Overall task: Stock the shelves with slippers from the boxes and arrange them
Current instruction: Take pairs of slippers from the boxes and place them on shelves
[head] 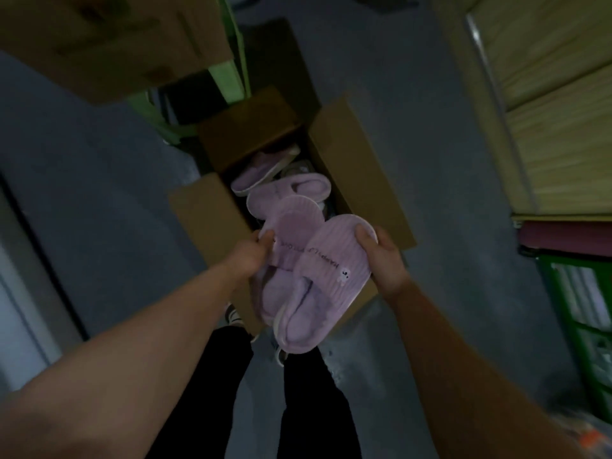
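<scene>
Centre of frame: pair of lilac plush slippers point(318, 263) held side by side, overlapping, above the near end of an open cardboard box point(351, 154) standing on the grey floor point(99, 167). Left hand point(255, 253) has its fingers curled round the edge of the slipper at frame left; right hand point(385, 260) grips the toe of the other, thumb on top. More lilac slippers point(284, 188) lie loose inside the box; slatted wooden shelving point(546, 94) at upper right, green crate point(579, 293) at lower right.
</scene>
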`<state>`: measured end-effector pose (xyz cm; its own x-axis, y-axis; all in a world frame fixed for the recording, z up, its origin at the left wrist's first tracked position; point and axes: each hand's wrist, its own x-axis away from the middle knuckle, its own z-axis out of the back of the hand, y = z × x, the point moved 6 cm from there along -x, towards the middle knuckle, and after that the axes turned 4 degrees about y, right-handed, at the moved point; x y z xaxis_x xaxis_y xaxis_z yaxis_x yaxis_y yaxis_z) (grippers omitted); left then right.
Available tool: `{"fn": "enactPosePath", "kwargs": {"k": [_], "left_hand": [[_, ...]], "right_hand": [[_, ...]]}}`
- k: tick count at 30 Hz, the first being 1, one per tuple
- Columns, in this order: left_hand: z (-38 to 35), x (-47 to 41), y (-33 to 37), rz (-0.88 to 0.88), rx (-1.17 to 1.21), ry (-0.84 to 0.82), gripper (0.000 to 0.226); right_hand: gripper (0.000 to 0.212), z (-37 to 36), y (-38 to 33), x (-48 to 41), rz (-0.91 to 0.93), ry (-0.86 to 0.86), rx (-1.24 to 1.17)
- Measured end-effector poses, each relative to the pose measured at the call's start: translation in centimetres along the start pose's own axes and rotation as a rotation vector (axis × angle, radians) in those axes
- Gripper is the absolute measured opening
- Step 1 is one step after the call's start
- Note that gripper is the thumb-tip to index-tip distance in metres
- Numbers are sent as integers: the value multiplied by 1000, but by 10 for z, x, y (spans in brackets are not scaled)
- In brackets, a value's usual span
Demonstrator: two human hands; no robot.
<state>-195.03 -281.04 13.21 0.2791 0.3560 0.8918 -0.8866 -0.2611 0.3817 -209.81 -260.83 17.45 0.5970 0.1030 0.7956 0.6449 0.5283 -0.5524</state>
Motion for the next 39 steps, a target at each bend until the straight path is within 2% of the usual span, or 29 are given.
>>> {"fn": "enactPosePath", "kwargs": {"k": [3, 7, 12, 17, 22, 27, 32, 35, 39], "left_hand": [[38, 51, 3, 7, 77, 38, 58], [77, 126, 12, -101, 195, 46, 36], [112, 191, 12, -134, 278, 6, 34], [121, 241, 28, -183, 340, 22, 28], [105, 287, 45, -281, 369, 46, 31], [70, 320, 52, -330, 422, 137, 29], [27, 349, 65, -426, 448, 187, 22], [16, 362, 69, -457, 362, 185, 25], [8, 380, 80, -490, 270, 172, 30]], "right_hand": [[25, -6, -32, 51, 39, 1, 47], [16, -9, -67, 112, 74, 21, 34], [18, -5, -106, 167, 144, -12, 61], [62, -5, -142, 202, 239, -82, 184], [33, 8, -170, 223, 364, -184, 268], [35, 35, -194, 237, 498, -316, 442], [60, 60, -193, 243, 399, -490, 556], [77, 73, -190, 251, 304, -603, 653], [87, 82, -191, 252, 262, -633, 724]]}}
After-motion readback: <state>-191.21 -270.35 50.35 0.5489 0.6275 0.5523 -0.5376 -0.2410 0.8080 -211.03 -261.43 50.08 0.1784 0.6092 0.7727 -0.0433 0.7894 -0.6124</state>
